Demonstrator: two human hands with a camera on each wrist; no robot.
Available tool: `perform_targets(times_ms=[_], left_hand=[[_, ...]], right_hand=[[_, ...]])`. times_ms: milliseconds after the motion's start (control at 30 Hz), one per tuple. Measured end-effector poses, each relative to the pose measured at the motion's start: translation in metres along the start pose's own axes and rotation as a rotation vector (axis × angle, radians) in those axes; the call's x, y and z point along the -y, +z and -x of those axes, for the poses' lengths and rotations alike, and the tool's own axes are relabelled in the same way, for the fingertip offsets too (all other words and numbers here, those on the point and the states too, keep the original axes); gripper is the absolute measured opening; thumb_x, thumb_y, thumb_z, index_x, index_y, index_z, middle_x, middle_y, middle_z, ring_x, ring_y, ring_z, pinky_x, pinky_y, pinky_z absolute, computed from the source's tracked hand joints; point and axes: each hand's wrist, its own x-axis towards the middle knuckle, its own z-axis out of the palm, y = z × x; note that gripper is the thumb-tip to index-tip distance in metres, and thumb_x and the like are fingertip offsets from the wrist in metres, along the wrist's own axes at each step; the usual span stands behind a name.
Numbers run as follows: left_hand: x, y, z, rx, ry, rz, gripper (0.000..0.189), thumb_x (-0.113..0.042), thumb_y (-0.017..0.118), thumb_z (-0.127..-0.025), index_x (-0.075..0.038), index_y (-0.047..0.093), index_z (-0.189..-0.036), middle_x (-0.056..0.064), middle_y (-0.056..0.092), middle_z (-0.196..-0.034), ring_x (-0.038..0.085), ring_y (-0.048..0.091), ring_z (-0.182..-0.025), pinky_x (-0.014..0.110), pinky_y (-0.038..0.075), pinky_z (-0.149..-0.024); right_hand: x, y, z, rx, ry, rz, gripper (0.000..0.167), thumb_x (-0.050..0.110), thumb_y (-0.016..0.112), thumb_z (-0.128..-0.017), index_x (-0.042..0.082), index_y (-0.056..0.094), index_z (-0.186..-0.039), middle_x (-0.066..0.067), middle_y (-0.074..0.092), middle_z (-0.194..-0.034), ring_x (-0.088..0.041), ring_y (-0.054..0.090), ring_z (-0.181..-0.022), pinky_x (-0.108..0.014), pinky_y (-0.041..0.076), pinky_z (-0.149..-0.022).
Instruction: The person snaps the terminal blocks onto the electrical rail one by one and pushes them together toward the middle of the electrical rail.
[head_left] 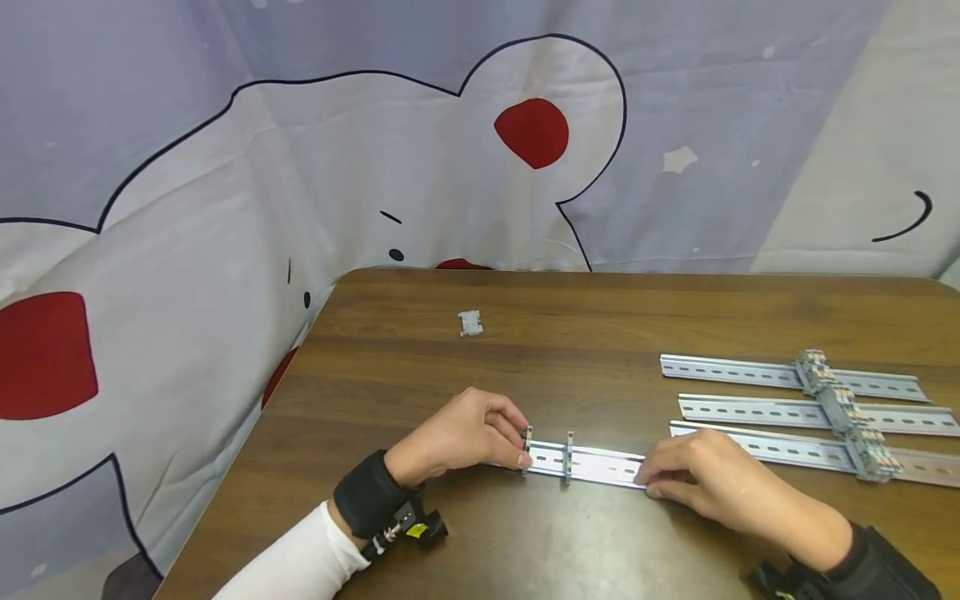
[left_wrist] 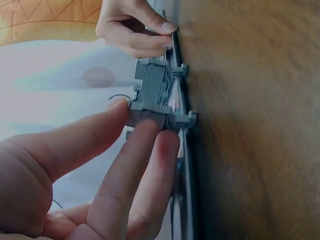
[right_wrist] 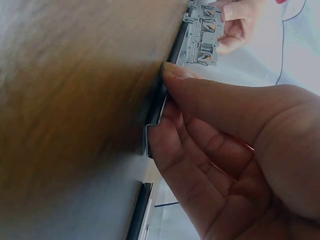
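A slotted metal DIN rail (head_left: 600, 467) lies on the table before me. My left hand (head_left: 472, 429) pinches a grey terminal block (head_left: 528, 452) that stands across the rail's left part, thumb on one side and fingers on the other. Slightly right of it, a second grey terminal block (head_left: 568, 458) stands upright across the same rail, touched by neither hand. At the rail's right end, my right hand (head_left: 712, 479) grips the metal between thumb and fingers, as the right wrist view shows with the rail's bent end profile (right_wrist: 152, 135). The rail's left end is hidden behind my left hand.
To the right lie three more rails (head_left: 735, 408), bridged by a long row of terminal blocks (head_left: 843, 412). A single pale grey piece (head_left: 471, 322) lies flat near the table's back. A printed curtain (head_left: 360, 167) hangs behind the wooden table (head_left: 600, 333).
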Motion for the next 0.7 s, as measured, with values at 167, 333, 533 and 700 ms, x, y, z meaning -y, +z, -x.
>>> perform_targets(times_ms=[167,333,533,700], left_hand=[[0.001,0.007,-0.001,-0.021,-0.022,0.134,0.036,-0.003,0.084,-0.074,-0.002,0.067,-0.106,0.011,0.071,-0.088,0.021,0.071,-0.079,0.030,0.057,-0.068],[0.000,0.024,-0.002,-0.041,-0.029,0.317,0.038,0.005,0.079,-0.076,0.003,0.063,-0.111,0.016,0.069,-0.092,0.023,0.071,-0.079,0.036,0.059,-0.072],[-0.002,0.039,-0.006,-0.057,-0.012,0.408,0.039,0.009,0.075,-0.079,0.004,0.060,-0.114,0.019,0.066,-0.095,0.026,0.071,-0.080,0.037,0.058,-0.073],[-0.005,0.048,-0.008,-0.067,-0.006,0.424,0.038,0.009,0.075,-0.078,0.002,0.061,-0.113,0.019,0.067,-0.095,0.027,0.071,-0.079,0.037,0.058,-0.073]], right_hand=[[0.000,0.000,0.000,0.007,0.011,-0.006,0.024,0.010,0.081,-0.074,0.027,0.073,-0.088,0.020,0.066,-0.084,0.004,0.061,-0.075,-0.012,0.046,-0.068],[0.000,0.001,0.000,0.008,0.016,-0.003,0.023,0.010,0.081,-0.074,0.027,0.074,-0.088,0.020,0.066,-0.084,0.004,0.061,-0.075,-0.012,0.046,-0.068],[0.000,0.000,-0.001,0.004,0.019,-0.001,0.024,0.009,0.081,-0.073,0.027,0.073,-0.087,0.020,0.066,-0.084,0.005,0.060,-0.074,-0.012,0.045,-0.067],[0.001,0.000,0.000,0.009,0.027,-0.006,0.024,0.009,0.081,-0.074,0.027,0.073,-0.087,0.021,0.065,-0.083,0.006,0.059,-0.074,-0.011,0.044,-0.066]])
